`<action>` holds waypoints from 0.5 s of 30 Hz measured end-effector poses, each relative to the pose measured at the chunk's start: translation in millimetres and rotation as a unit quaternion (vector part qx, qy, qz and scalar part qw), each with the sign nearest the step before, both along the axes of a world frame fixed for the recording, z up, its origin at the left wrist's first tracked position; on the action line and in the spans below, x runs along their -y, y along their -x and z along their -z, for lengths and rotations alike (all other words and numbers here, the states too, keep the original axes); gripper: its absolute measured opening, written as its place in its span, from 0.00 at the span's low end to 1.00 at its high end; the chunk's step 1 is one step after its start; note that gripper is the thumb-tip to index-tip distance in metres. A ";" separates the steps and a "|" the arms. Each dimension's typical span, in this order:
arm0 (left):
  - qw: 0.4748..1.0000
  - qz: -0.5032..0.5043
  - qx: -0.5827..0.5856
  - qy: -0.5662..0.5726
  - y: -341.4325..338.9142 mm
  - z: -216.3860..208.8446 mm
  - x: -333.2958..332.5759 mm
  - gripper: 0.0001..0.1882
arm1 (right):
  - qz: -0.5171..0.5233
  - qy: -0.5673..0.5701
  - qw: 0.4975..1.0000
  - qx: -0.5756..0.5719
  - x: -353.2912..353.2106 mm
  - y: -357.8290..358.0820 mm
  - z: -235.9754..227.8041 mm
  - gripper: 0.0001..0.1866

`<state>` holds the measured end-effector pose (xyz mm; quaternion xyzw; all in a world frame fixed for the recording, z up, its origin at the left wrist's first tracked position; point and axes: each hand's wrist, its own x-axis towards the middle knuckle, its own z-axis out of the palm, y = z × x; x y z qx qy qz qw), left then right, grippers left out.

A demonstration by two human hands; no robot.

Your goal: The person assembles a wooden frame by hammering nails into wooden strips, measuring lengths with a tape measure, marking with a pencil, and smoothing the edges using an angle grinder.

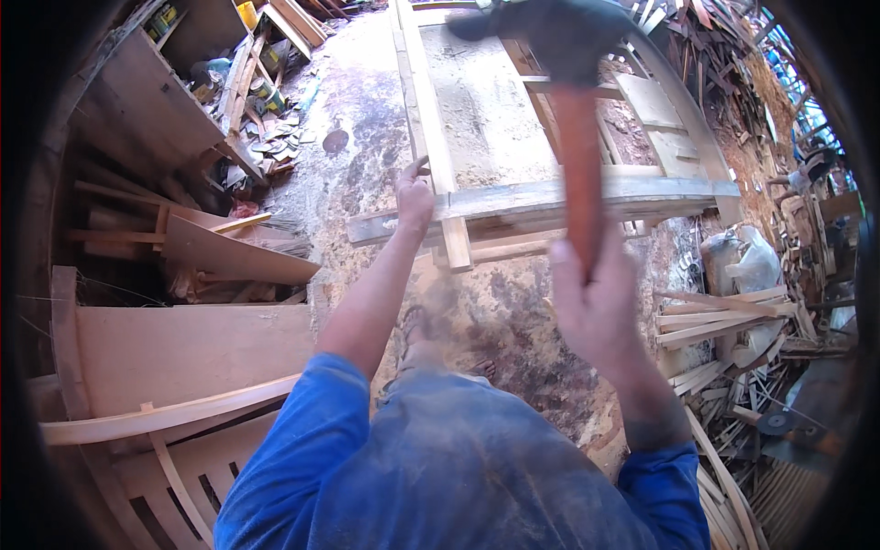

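Hammer [581, 156], one, dark head and orange-brown wooden handle, blurred, raised upright in front of the person, head uppermost at the top edge of the view, partly covering the work behind. Right hand [600, 289], bare, blurred, closed round the lower part of the handle, thumb along its left side. Left hand [415, 200], bare, well apart from the right and lower in height than the hammer head, set at the corner of the wooden frame [541, 196], fingers just beside the pale lengthwise strip [427, 110]; whether they grip it or merely rest there cannot be told. Wooden frame, one, ahead of the person at upper centre, of pale lengths and crosspieces; the strip crosses its near beam, the end projecting toward the person. Sleeves, blue, dusty, one pair. Floor [362, 101], stained and dust-strewn, visible round the frame. Left side: brown panel [192, 353], flat, with a long pale batten [174, 420] across its lower part; heap of small offcuts [275, 137] farther off. Right side: bundle of pale slats [720, 316], next to a clear plastic bag [757, 264]; dark wood scraps [710, 69] piled beyond.
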<state>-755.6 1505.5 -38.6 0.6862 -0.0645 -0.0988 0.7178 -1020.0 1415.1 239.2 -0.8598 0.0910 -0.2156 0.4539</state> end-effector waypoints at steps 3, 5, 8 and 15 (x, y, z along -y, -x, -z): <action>0.999 0.030 0.016 -0.008 7.8 -13.6 18.6 0.31 | 0.027 0.210 0.914 -0.346 20.8 -3.5 83.4 0.14; 0.999 0.010 0.030 -0.024 -0.2 1.5 13.1 0.30 | 0.050 0.124 0.922 -0.364 28.0 -10.7 49.9 0.15; 0.999 -0.017 0.011 -0.042 1.4 -2.0 -2.9 0.29 | 0.102 0.031 0.953 -0.284 19.2 -19.3 -21.9 0.15; 0.999 -0.019 0.019 -0.027 1.9 3.0 11.4 0.29 | 0.032 0.023 0.999 0.028 19.7 -12.3 42.4 0.17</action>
